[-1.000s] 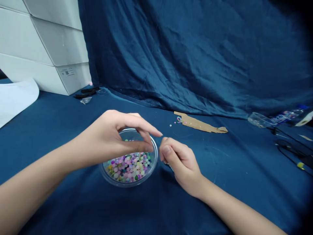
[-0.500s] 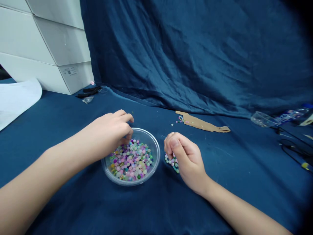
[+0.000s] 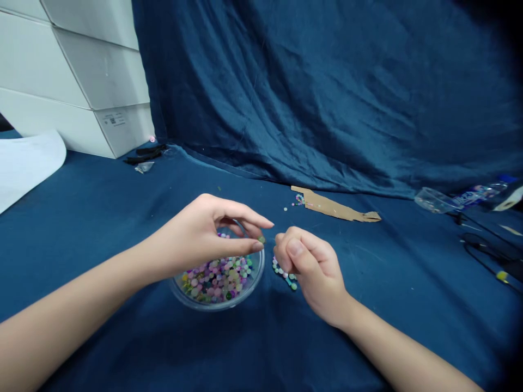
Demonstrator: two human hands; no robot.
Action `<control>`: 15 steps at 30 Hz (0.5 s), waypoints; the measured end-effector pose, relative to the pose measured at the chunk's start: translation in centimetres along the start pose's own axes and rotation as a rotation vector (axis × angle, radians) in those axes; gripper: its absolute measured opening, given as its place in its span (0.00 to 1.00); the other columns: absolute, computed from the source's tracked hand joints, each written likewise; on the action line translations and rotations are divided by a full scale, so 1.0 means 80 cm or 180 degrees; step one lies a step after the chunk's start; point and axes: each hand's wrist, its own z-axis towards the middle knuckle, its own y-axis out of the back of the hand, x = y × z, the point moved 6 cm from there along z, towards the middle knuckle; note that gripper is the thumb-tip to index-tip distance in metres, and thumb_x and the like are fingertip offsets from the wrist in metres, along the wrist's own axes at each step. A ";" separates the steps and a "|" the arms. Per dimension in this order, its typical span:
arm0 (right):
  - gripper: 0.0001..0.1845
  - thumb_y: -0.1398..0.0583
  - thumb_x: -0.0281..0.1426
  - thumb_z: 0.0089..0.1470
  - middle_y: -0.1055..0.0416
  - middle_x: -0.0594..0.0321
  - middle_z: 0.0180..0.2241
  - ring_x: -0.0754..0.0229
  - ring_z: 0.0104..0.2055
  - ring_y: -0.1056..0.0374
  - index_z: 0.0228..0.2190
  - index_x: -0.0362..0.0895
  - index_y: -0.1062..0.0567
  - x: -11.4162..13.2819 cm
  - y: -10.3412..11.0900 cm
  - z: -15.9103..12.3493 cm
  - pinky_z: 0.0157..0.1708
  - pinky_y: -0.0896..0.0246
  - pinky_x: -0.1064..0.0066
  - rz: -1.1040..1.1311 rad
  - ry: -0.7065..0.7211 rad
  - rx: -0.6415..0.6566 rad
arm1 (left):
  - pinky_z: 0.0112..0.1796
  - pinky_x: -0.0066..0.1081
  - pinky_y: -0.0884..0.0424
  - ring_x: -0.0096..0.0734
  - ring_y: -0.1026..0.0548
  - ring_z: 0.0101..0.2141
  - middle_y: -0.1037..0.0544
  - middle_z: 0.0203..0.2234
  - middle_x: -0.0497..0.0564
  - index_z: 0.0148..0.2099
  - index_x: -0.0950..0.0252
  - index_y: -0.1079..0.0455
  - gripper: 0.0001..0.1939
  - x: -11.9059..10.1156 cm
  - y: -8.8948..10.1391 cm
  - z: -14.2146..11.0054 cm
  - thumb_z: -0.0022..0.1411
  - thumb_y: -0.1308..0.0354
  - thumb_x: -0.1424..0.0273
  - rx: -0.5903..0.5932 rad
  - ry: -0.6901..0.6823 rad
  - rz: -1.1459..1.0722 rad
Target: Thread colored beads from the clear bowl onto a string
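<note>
My left hand (image 3: 223,228) hovers over the clear round bowl (image 3: 258,280), its index finger stretched out. Between its thumb and a fingertip sits a small pale green bead (image 3: 262,239). Many mixed pastel beads (image 3: 220,277) fill the bowl, partly covered by the hand. My right hand (image 3: 312,267) is closed in a pinch to the right of the bowl. From under its fingers a string of beads (image 3: 286,276) shows, lying on the blue cloth. A very faint thread end seems to stick out of the pinch toward the left hand; the grip itself is mostly hidden.
A torn cardboard strip (image 3: 341,208) lies behind the right hand, with a few small beads (image 3: 299,200) at its left end. White boxes (image 3: 102,130) stand at the back left. A clear cup (image 3: 435,200), a plastic bottle (image 3: 482,193) and dark cables (image 3: 486,256) are at right.
My left hand has come up out of the bowl and moved right toward my right hand, now with a pale green bead in its fingers. The right hand stays almost in place.
</note>
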 end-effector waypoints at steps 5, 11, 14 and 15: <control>0.22 0.44 0.39 0.77 0.34 0.67 0.27 0.61 0.29 0.41 0.28 0.46 0.28 0.001 -0.004 0.000 0.33 0.44 0.67 -0.0083 -0.0026 0.0189 | 0.40 0.23 0.16 0.34 0.12 0.39 0.10 0.38 0.50 0.45 0.60 0.12 0.09 0.008 -0.001 0.001 0.61 0.25 0.70 0.0083 0.0112 -0.0344; 0.22 0.45 0.39 0.78 0.36 0.67 0.27 0.62 0.29 0.42 0.29 0.46 0.28 0.003 -0.003 0.000 0.33 0.45 0.67 -0.0045 0.0017 0.0126 | 0.43 0.23 0.16 0.34 0.12 0.40 0.10 0.38 0.50 0.43 0.59 0.12 0.08 0.005 -0.002 0.001 0.60 0.24 0.70 0.0069 0.0114 -0.0381; 0.22 0.45 0.39 0.78 0.36 0.68 0.27 0.62 0.29 0.43 0.29 0.46 0.28 0.003 -0.004 0.001 0.34 0.44 0.67 -0.0055 -0.0011 0.0138 | 0.42 0.21 0.17 0.31 0.12 0.40 0.10 0.37 0.48 0.43 0.58 0.12 0.08 0.004 -0.004 0.002 0.59 0.24 0.70 0.0097 0.0084 -0.0291; 0.22 0.45 0.38 0.78 0.36 0.68 0.27 0.62 0.29 0.43 0.29 0.46 0.28 0.003 -0.005 0.001 0.34 0.44 0.67 -0.0054 -0.0031 0.0151 | 0.42 0.21 0.17 0.31 0.12 0.40 0.10 0.37 0.48 0.43 0.58 0.12 0.08 0.005 -0.004 0.002 0.60 0.24 0.70 0.0105 0.0088 -0.0287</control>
